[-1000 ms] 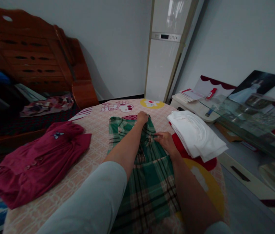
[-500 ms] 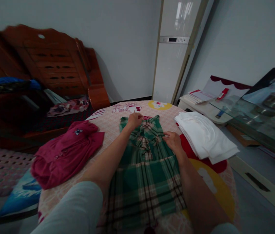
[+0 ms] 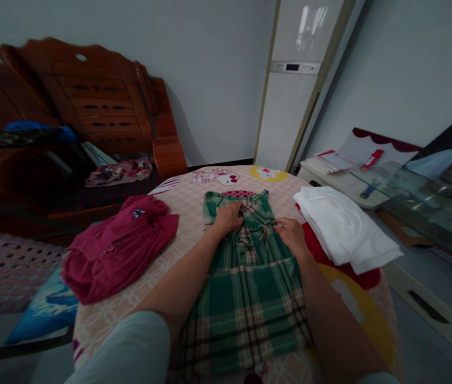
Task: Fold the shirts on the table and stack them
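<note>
A green plaid garment [image 3: 255, 290] lies spread on the round table with its narrower gathered top pointing away from me. My left hand [image 3: 229, 216] rests on the upper part, left of the middle, its fingers bent against the cloth. At the right edge of the gathered part is my right hand [image 3: 291, 233], thumb and fingertips closed on the garment's side. A magenta garment [image 3: 119, 248] lies bunched to the left. On the right a folded white garment [image 3: 341, 226] sits on top of red cloth [image 3: 370, 278].
The table wears a pink patterned cloth [image 3: 185, 250]. Behind it stand a wooden bench [image 3: 97, 101] at left and a tall white cabinet unit [image 3: 285, 114]. A glass shelf [image 3: 418, 202] with items juts in at the right, near papers [image 3: 332, 161].
My left hand has moved from the garment's top edge down onto its gathered part. My right hand stays at the side edge. The whole view has shifted slightly.
</note>
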A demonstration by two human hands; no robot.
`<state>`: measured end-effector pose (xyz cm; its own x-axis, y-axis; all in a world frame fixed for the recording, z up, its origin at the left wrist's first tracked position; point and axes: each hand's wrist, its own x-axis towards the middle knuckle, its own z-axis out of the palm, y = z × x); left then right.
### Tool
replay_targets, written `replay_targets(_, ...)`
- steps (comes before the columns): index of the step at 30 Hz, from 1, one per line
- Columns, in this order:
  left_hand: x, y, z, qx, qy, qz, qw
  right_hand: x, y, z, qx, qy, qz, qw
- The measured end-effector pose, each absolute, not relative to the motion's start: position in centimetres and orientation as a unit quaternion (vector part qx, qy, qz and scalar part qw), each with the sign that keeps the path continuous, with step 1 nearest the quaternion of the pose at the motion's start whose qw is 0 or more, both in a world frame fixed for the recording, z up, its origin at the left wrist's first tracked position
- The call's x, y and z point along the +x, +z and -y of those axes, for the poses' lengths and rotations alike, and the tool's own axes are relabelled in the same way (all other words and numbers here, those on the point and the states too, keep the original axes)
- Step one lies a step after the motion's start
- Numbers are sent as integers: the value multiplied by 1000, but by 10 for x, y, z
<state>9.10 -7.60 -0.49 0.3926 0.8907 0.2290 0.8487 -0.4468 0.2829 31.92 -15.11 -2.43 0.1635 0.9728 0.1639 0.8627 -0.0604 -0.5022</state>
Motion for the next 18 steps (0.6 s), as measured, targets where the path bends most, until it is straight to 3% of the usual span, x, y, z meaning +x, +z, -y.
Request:
replay_targets(4,92,-9,75,805,187,-560,57,320,-25,151,-722,104,637,249)
replay_targets(18,76,-2,58,675,309,-626,238,319,-23,152,-723,106,639,241)
